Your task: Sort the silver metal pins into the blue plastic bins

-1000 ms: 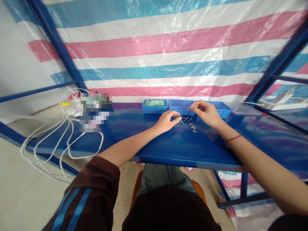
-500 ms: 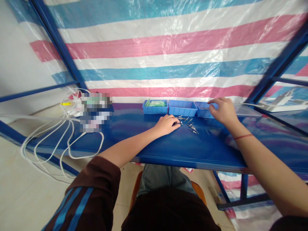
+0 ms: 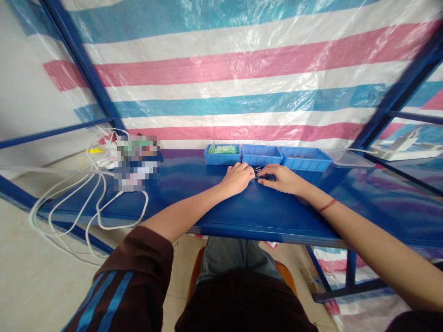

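My left hand (image 3: 239, 178) rests on the blue table, its fingers closed on a thin blind rivet (image 3: 255, 178) whose end pokes out to the right. My right hand (image 3: 281, 179) is just beside it, thumb and forefinger apart around the rivet's free end; whether they touch it I cannot tell. A few more loose rivets (image 3: 258, 168) lie behind the fingertips, and the rest of the pile is hidden by my right hand. Behind stand a middle blue bin (image 3: 261, 157) and a right blue bin (image 3: 306, 163), both with small metal pieces low inside.
A left blue bin (image 3: 222, 159) holds green packets. White cables (image 3: 100, 203) hang in loops over the table's left end, near a blurred-out patch. A clear plastic lid (image 3: 353, 159) lies right of the bins. Striped sheeting (image 3: 221, 69) hangs behind.
My right hand went from the middle bin over to the right bin, then came back down to my left hand. The thin piece it pinched earlier no longer shows. My left hand's fingers have closed.
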`<state>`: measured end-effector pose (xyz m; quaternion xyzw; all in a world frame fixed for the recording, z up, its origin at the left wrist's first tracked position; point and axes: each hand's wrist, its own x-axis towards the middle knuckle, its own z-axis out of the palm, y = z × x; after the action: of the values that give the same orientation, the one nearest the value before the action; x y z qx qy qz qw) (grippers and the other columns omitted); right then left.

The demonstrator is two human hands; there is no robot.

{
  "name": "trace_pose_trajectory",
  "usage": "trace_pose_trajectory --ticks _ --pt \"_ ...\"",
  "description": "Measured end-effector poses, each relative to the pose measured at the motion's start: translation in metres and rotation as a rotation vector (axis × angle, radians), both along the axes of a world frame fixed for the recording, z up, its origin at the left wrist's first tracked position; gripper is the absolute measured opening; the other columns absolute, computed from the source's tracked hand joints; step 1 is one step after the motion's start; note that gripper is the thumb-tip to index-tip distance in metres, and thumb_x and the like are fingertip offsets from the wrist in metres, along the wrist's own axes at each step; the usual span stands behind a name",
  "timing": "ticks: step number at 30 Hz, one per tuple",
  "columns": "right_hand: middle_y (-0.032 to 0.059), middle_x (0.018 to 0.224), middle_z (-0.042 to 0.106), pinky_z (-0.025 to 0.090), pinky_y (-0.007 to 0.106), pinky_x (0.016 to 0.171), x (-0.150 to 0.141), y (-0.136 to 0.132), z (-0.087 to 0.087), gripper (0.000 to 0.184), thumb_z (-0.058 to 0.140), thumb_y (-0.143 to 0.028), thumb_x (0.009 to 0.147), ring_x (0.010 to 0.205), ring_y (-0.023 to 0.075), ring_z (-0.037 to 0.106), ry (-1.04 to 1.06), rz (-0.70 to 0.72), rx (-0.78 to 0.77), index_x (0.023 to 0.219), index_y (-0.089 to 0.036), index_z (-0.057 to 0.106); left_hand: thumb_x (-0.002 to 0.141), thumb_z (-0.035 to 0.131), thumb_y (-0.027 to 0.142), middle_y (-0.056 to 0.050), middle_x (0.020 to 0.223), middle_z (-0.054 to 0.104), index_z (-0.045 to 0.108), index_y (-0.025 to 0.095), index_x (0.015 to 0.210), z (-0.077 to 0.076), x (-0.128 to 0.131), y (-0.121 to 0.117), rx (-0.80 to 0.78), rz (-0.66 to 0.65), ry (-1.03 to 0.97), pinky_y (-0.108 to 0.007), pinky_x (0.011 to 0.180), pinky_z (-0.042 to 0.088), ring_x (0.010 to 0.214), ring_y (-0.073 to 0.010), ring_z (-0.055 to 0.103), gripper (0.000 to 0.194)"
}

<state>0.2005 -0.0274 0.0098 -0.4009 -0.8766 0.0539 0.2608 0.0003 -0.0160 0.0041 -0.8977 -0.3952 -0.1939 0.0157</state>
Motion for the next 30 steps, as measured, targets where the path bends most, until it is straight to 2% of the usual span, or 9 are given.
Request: trace_pose_trajectory --ticks 4,10,18,24,30 --pt "0.0067 0.085 0.072 0.05 0.038 0.077 -0.006 -0.003 0.002 0.026 0.057 -0.043 0.082 0.08 0.023 0.065 0.14 -0.023 -0.044 0.08 -0.022 0.072 0.097 0.035 0.032 -0.005 0.109 0.061 0.058 0.021 0.1 -0.001 0.001 0.002 -0.018 0.002 -0.088 -0.036 0.084 0.042 0.103 -0.0222 0.052 0.026" --pt "0.0074 0.09 0.073 0.048 0.036 0.069 -0.009 -0.007 0.008 0.035 0.058 -0.051 0.081 0.08 0.0229 0.065 0.383 -0.174 -0.054 0.085 -0.02 0.072 0.094 0.046 0.035 -0.002 0.101 0.065 0.06 0.021 0.097 0.001 0.004 0.005 -0.083 -0.081 -0.304 -0.034 0.089 0.042 0.097 -0.0185 0.058 0.02" --pt "0.0071 0.085 0.072 0.049 0.036 0.071 -0.013 -0.011 0.01 0.041 0.064 -0.058 0.075 0.077 0.0211 0.064 0.541 -0.131 -0.163 0.086 -0.019 0.071 0.093 0.046 0.031 -0.004 0.096 0.066 0.061 0.019 0.097 -0.002 0.006 0.008 -0.143 -0.192 -0.448 -0.03 0.086 0.046 0.091 -0.016 0.06 0.02" --pt "0.0067 0.081 0.071 0.046 0.037 0.069 -0.016 -0.015 0.016 0.035 0.059 -0.056 0.079 0.077 0.0222 0.061 0.432 -0.159 0.053 0.079 -0.023 0.07 0.091 0.05 0.029 -0.003 0.096 0.066 0.06 0.019 0.098 -0.005 0.007 0.009 -0.18 -0.21 -0.493 -0.03 0.086 0.047 0.09 -0.0153 0.061 0.016" --pt "0.006 0.084 0.071 0.044 0.04 0.076 -0.013 -0.014 0.018 0.025 0.056 -0.046 0.083 0.082 0.023 0.061 0.352 -0.17 0.158 0.076 -0.024 0.066 0.086 0.058 0.025 -0.002 0.087 0.065 0.06 0.018 0.085 0.003 0.007 0.005 -0.093 -0.179 -0.612 -0.029 0.084 0.047 0.089 -0.0146 0.059 0.007"
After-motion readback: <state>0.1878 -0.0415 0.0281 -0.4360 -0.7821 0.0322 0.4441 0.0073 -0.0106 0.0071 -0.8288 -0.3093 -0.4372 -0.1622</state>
